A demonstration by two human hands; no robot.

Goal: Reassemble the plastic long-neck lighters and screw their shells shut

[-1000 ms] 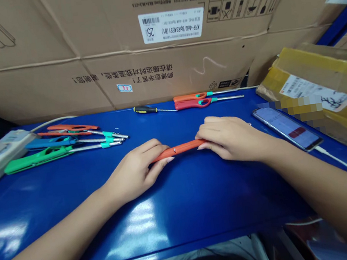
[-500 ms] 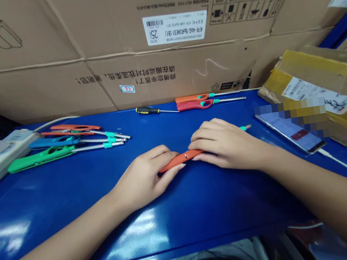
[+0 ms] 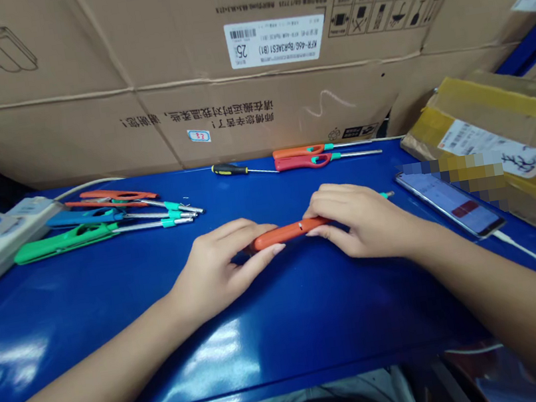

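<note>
An orange lighter (image 3: pixel 285 232) is held between both hands above the blue table (image 3: pixel 288 339). My left hand (image 3: pixel 224 261) pinches its rounded left end between thumb and fingers. Around its right part my right hand (image 3: pixel 351 219) is closed, hiding most of that side; a teal and metal tip (image 3: pixel 386 194) shows beyond the knuckles. Behind the hands lie a red lighter (image 3: pixel 305 161), another orange lighter (image 3: pixel 298 151) and a black and yellow screwdriver (image 3: pixel 230 170).
On the left are a green lighter (image 3: pixel 65 242), a blue lighter (image 3: pixel 84 218), orange ones (image 3: pixel 121 195) and a white power strip (image 3: pixel 6 240). A phone (image 3: pixel 449 201) with a cable and a taped box (image 3: pixel 495 140) are on the right; cardboard (image 3: pixel 200 50) stands behind.
The orange lighter has shifted slightly up and to the right with my right hand. More of its left end shows, as my left fingers have moved back from it.
</note>
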